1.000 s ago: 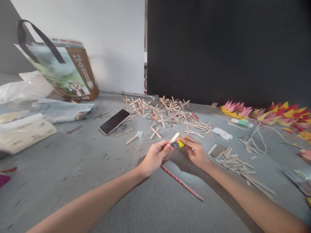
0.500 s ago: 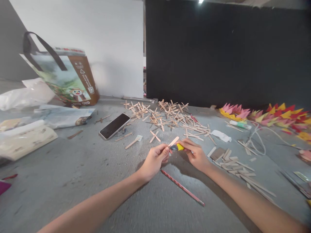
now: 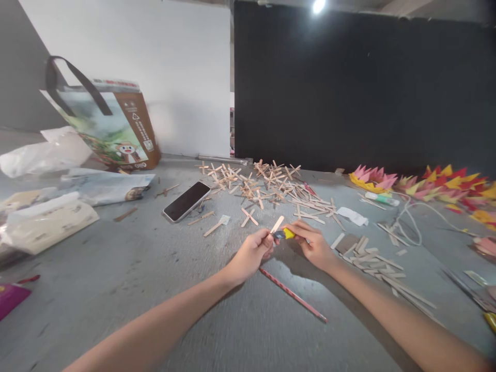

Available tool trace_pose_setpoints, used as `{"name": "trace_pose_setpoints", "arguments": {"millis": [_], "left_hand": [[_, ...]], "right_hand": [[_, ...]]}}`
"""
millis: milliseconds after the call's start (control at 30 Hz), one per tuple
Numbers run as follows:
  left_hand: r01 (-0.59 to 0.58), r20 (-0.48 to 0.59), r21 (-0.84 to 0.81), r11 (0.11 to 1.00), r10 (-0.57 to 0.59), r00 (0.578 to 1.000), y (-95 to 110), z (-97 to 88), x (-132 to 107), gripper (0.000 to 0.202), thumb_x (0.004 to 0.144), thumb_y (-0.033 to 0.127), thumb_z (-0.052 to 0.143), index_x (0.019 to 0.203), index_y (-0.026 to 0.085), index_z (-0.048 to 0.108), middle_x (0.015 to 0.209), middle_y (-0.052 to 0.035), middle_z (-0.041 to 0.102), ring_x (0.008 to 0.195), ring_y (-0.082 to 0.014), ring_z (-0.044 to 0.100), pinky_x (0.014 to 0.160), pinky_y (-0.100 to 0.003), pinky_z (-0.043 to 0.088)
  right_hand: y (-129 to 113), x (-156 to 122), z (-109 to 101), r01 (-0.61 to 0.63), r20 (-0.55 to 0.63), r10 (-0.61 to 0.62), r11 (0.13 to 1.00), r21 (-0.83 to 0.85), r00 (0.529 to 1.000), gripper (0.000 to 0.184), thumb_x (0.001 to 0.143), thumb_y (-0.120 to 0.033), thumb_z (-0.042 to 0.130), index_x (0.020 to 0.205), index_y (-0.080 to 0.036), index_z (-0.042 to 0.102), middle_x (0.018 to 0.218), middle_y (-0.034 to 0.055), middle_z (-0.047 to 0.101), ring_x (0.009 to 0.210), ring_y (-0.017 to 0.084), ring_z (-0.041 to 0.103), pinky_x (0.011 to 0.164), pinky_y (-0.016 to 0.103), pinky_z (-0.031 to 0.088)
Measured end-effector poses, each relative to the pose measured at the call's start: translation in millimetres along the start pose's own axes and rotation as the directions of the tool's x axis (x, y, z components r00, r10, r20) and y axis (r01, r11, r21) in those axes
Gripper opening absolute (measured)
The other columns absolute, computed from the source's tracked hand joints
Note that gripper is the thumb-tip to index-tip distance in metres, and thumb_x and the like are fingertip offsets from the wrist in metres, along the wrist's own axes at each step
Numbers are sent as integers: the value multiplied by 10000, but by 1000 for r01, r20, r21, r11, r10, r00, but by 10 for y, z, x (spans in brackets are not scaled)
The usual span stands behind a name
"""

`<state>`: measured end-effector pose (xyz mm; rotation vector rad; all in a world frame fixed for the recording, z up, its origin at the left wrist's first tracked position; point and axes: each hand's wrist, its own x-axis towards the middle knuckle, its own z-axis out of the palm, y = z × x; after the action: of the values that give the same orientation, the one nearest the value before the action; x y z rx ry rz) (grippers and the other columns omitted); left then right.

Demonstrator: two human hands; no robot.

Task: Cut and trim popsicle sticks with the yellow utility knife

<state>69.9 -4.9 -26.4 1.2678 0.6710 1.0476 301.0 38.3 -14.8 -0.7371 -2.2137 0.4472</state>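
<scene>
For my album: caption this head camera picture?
Left hand holds a wooden stick; right hand holds a yellow cutter.

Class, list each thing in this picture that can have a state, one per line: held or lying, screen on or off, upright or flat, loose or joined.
Left hand: closed on the wooden stick.
Wooden stick: held, tilted up.
Right hand: gripping the yellow cutter.
Yellow cutter: held against the stick.
Phone: lying flat, screen dark.
Red pencil: lying on the floor.
Paper bag: standing, leaning.
Stick crosses: joined, piled.
</scene>
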Motion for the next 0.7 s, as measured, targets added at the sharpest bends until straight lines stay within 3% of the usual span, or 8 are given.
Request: {"name": "trace_pose_setpoints", "arguments": {"millis": [133,267,400,600,700], "left_hand": [[53,60,79,995,-58,997,23,-25,-11,484,1002,637,485,877,171,514,687,63,342,580,-88,264,549,-252,198],[66,80,48,997,-70,994,45,-15,-22,495,947,665,566,838,199,441,722,59,361,587,-82,269,549,-246,216],[48,102,45,998,-52,993,51,-8,-32,479,978,651,511,826,208,411,723,60,341,590,-86,275,551,-247,222],[29,99,212,977,-51,994,-7,-24,-18,409,1011,579,471,860,201,439,720,51,381,605,-93,302,582,-250,258],[44,96,177,983,-61,993,11,-7,-26,388,1015,559,463,862,204,425,723,56,356,606,-92,286,585,-248,251]], "right_hand": [[41,-20,-9,9,9,-8,1000,-9,1000,486,1001,-68,428,1369,-267,675,1046,74,676,943,208,620,839,347,515],[81,-27,-12,8,24,-8,1000,-3,1000,420,1031,-119,436,1337,-255,690,1024,77,676,924,211,622,835,359,512],[96,-25,-16,-17,39,16,1000,24,999,387,1053,-161,435,1324,-252,696,993,68,667,893,204,621,818,349,507],[117,-41,-4,3,49,-5,1000,30,999,400,1059,-159,418,1330,-258,695,1026,78,672,932,212,614,841,364,499],[125,-45,-5,4,47,-6,1000,30,999,398,1059,-164,426,1334,-265,695,1008,75,659,922,211,610,829,358,502]]}}
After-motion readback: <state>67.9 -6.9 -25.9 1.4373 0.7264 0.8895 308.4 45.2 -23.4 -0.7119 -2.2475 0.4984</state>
